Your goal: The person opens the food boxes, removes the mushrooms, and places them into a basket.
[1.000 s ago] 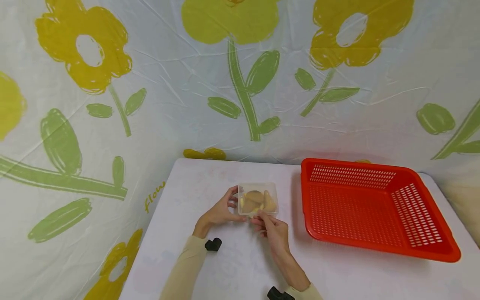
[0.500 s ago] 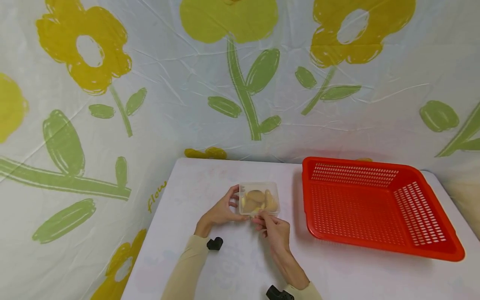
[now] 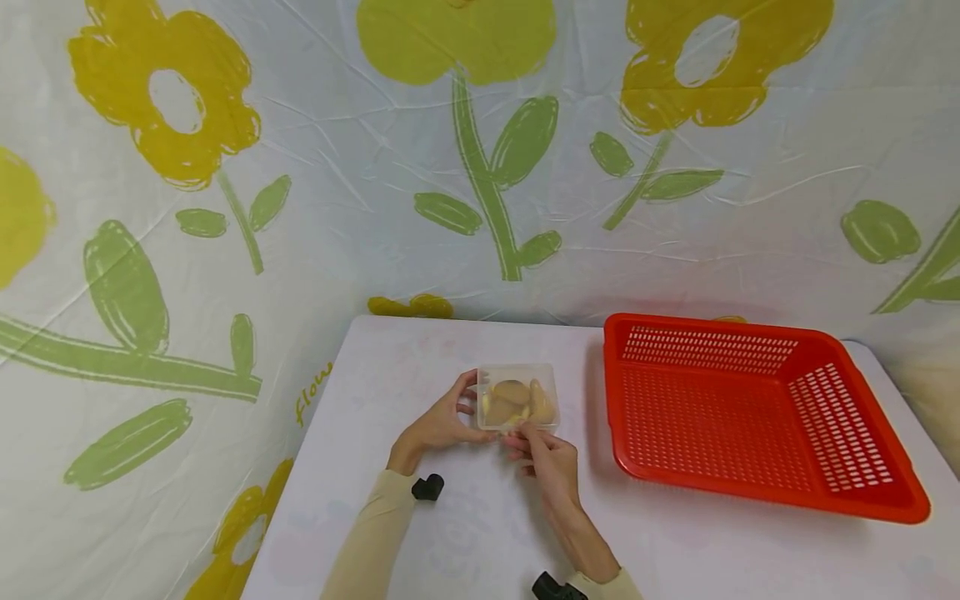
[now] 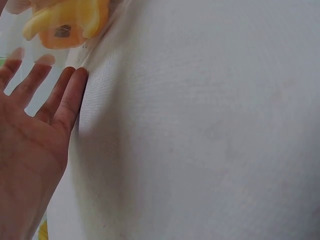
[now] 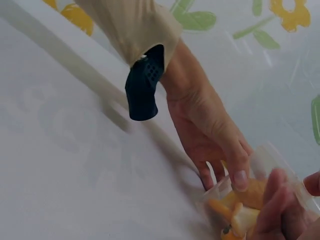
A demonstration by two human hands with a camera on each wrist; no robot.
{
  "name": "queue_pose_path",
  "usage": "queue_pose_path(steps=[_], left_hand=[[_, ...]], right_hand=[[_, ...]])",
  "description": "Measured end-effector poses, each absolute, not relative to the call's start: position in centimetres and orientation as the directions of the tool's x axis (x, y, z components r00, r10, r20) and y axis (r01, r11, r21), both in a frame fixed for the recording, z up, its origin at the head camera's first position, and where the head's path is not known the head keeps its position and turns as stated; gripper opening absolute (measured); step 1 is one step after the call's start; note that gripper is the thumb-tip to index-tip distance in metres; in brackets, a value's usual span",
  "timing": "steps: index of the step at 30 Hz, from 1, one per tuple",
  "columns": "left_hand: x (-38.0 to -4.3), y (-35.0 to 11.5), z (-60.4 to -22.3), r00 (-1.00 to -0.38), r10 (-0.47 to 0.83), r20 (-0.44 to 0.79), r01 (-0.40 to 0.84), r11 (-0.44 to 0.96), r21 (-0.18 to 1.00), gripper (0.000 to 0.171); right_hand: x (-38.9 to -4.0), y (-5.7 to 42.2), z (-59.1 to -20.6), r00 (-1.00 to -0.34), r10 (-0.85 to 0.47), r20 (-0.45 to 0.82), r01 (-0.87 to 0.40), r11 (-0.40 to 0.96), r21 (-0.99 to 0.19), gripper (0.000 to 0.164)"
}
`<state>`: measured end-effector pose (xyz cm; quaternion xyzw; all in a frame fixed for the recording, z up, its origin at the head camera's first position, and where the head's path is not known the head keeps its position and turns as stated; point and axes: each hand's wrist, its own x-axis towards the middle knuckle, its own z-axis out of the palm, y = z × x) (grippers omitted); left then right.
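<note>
A clear plastic box (image 3: 547, 373) sits on the white table, with several tan and yellow pieces (image 3: 510, 392) showing through it. In the left wrist view, a yellow curved piece (image 4: 91, 17) lies against an orange one with a dark patch. My left hand (image 3: 438, 423) holds the box from its left side, fingers along the wall and thumb near the front corner. At the front edge, my right hand (image 3: 553, 467) pinches the box between thumb and fingers. Its fingertips (image 5: 277, 182) partly hide the contents in the right wrist view.
A large red plastic basket (image 3: 720, 492) with slotted walls stands on the table to the right of the box. Behind and to the left hangs a white cloth (image 3: 315, 208) printed with yellow flowers. Both wrists carry small black devices (image 3: 428, 487).
</note>
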<state>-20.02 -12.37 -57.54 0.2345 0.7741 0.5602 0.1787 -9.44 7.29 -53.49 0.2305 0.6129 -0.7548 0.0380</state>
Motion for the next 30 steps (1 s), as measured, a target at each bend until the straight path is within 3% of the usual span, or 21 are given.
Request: queue_pose_path(steps=[6,22,30], left_hand=[[-19.9,-12.5,-57.2,-0.82,0.572,-0.019,0.16,0.26,0.952,0.104],[-19.9,-12.3,-57.0,-0.821,0.571,-0.016,0.162,0.26,0.952,0.104],[-20.0,-12.4,-56.9,-0.818,0.575,-0.023,0.156,0.259,0.953,0.103]], right_hand=[[-9.4,7.4,-52.9,-0.893,0.153,-0.424,0.382,-0.24,-0.892,0.045],[-9.7,6.7,-53.0,-0.897,0.258,-0.36,0.267,-0.335,-0.904,0.03],[-9.5,7.1,-52.3,-0.917,0.251,-0.311,0.251,-0.243,-0.937,0.037]])
